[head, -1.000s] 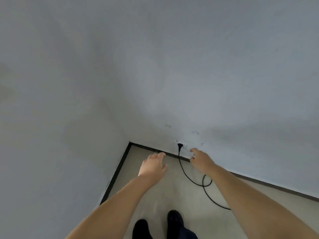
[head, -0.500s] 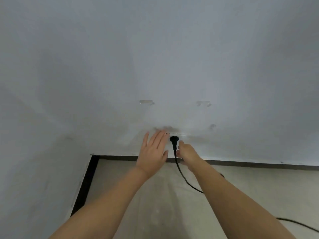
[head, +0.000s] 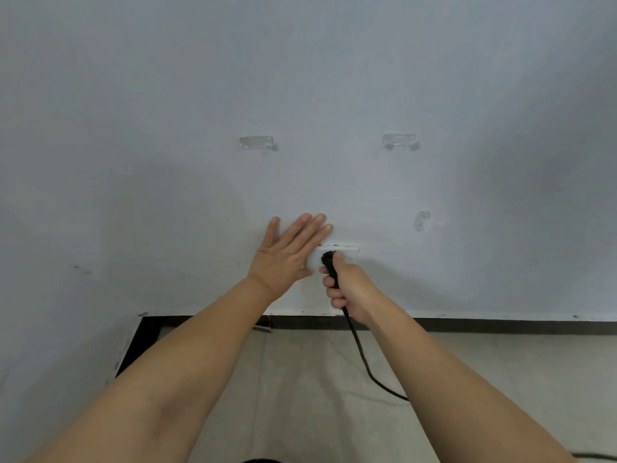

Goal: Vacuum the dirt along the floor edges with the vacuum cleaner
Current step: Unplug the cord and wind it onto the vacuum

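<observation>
Left hand is flat on the wall, fingers straight and spread, its palm edge over the left side of the white socket. Right hand is wrapped round the black plug, which sits at the socket face. The cord drops from that fist, crosses the dark skirting and curls right over the pale floor. The vacuum itself is out of view.
</observation>
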### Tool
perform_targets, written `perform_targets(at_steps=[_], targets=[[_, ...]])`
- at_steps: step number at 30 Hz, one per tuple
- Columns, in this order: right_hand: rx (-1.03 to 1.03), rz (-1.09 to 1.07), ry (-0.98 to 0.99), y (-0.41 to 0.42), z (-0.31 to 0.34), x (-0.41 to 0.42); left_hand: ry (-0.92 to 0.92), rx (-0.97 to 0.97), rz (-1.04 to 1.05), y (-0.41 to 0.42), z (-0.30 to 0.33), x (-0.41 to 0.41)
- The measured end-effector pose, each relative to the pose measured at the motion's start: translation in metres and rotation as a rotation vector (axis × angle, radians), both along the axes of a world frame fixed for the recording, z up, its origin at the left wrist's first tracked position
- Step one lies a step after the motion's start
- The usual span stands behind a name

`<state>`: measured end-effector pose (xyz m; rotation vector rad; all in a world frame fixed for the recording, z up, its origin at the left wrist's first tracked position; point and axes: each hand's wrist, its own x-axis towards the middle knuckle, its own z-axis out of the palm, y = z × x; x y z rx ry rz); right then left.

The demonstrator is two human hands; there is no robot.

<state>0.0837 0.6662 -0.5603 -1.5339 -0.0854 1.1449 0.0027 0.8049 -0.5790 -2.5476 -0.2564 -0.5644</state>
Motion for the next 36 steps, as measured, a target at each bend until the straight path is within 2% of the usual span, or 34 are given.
perform_targets(at_steps=[6, 9, 12, 15, 17, 20, 22, 24, 26, 28, 30, 33, 34, 36], targets=[[-0.004, -0.087, -0.073, 0.005, 0.001, -0.017, -0.022, 0.054, 0.024, 0.003, -0.003, 0.002], [-0.094, 0.007, -0.185, -0.006, -0.007, -0.034, -0.002, 0.050, 0.060, 0.001, -0.001, 0.004], [-0.027, -0.062, -0.103, -0.017, -0.003, -0.039, -0.005, 0.051, 0.058, -0.001, -0.001, 0.005], [0.050, -0.131, -0.092, -0.016, 0.022, -0.038, 0.068, 0.008, 0.086, -0.011, 0.005, -0.002], [0.047, -0.135, -0.102, -0.022, 0.042, -0.048, 0.193, -0.069, 0.135, -0.023, 0.020, -0.015], [0.058, -0.201, -0.072, -0.042, 0.090, -0.056, 0.448, -0.318, 0.156, -0.041, 0.056, -0.031], [0.075, -0.272, -0.048, -0.054, 0.136, -0.051, 0.648, -0.574, 0.153, -0.059, 0.091, -0.041], [0.103, -0.347, -0.022, -0.067, 0.189, -0.045, 0.825, -0.909, 0.086, -0.086, 0.134, -0.049], [0.148, -0.420, 0.016, -0.079, 0.245, -0.043, 0.840, -1.286, -0.011, -0.123, 0.181, -0.056], [0.217, -0.494, 0.062, -0.093, 0.303, -0.043, 0.719, -1.591, -0.028, -0.164, 0.231, -0.063], [0.309, -0.592, 0.095, -0.112, 0.358, -0.041, 0.590, -1.685, -0.038, -0.200, 0.282, -0.067], [0.399, -0.817, 0.119, -0.158, 0.439, -0.031, 0.467, -1.671, -0.130, -0.226, 0.360, -0.071], [0.364, -0.865, 0.073, -0.177, 0.462, -0.030, 0.453, -1.642, -0.188, -0.228, 0.387, -0.071], [0.097, -0.834, -0.165, -0.219, 0.497, -0.035, 0.482, -1.527, -0.315, -0.231, 0.441, -0.067]])
